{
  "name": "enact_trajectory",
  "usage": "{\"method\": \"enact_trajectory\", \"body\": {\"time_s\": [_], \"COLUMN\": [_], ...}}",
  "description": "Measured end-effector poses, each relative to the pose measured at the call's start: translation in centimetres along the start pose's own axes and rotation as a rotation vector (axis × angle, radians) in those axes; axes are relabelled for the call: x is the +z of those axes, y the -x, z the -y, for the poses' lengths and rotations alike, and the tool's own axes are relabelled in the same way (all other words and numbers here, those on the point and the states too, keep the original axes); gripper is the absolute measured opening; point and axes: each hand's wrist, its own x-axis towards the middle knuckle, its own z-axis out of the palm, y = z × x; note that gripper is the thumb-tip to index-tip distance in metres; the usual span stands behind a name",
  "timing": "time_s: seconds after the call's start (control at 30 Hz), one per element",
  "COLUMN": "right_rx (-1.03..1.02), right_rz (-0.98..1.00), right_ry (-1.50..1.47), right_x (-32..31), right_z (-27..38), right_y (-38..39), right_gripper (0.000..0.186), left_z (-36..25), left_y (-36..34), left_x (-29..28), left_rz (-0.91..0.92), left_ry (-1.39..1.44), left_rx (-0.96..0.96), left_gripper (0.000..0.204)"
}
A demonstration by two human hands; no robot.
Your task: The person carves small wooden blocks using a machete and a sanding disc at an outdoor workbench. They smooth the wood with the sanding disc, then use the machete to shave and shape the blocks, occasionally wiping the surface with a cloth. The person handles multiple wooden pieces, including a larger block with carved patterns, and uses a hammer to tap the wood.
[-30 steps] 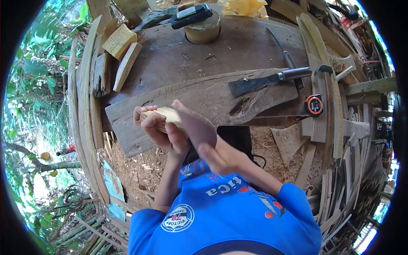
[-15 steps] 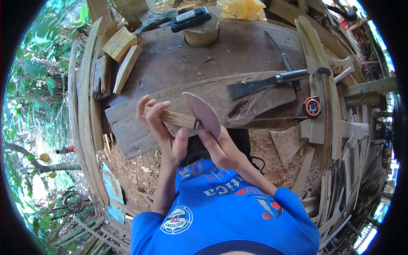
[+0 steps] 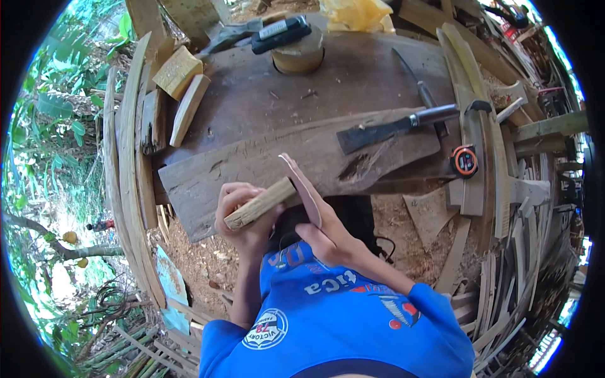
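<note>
My left hand is closed around a short wooden block, its fingers curled behind and over the far side. A thin, pinkish-brown sanding disc is held in my right hand, with the thumb on its near side. The disc appears almost edge-on, close against the right end of the block; whether they touch is hard to tell. Both hands are over my lap, just in front of a rough wooden plank that lies across the workbench.
A wide chisel lies on the plank's right part, beside a thin-bladed tool. An orange-and-black tape measure sits at the right edge. Wood offcuts rest at left; a black case tops a round wood block.
The wooden block has tilted, its left end now lower and nearer me, and my left fingers have curled around it. The disc has turned from showing its face to nearly edge-on.
</note>
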Motion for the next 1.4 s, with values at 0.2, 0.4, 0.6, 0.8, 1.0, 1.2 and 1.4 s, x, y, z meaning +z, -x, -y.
{"method": "enact_trajectory", "body": {"time_s": [0.2,0.4,0.6,0.8,1.0,1.2,1.4], "right_rx": [0.194,0.232,0.069,-0.086,0.261,0.462,0.181], "right_rz": [0.006,-0.079,-0.164,-0.229,-0.173,-0.122,-0.192], "right_ry": [-0.056,-0.208,0.035,0.089,-0.062,-0.063,0.059], "right_x": [-1.4,-1.7,-0.8,-1.0,-1.7,-2.1,-2.0], "right_z": [-1.7,-2.8,0.2,1.7,-1.1,-1.1,0.8], "right_y": [-0.3,-1.1,-0.8,-1.1,-0.7,-1.7,-0.7], "right_gripper": [0.078,0.070,0.060,0.058,0.048,0.044,0.051], "left_z": [-0.4,-1.1,-0.5,0.2,0.2,-0.1,0.5], "left_y": [-0.1,-0.7,0.1,-0.2,-0.9,-0.7,-0.9], "left_x": [0.7,0.9,0.7,1.0,1.5,1.2,1.6], "left_rz": [0.037,0.085,0.129,0.154,0.121,0.103,0.123], "left_ry": [0.006,0.031,0.024,0.029,0.032,0.017,0.003], "left_rx": [-0.057,-0.213,-0.085,-0.018,-0.002,-0.037,0.059], "left_gripper": [0.035,0.034,0.030,0.029,0.033,0.031,0.030]}}
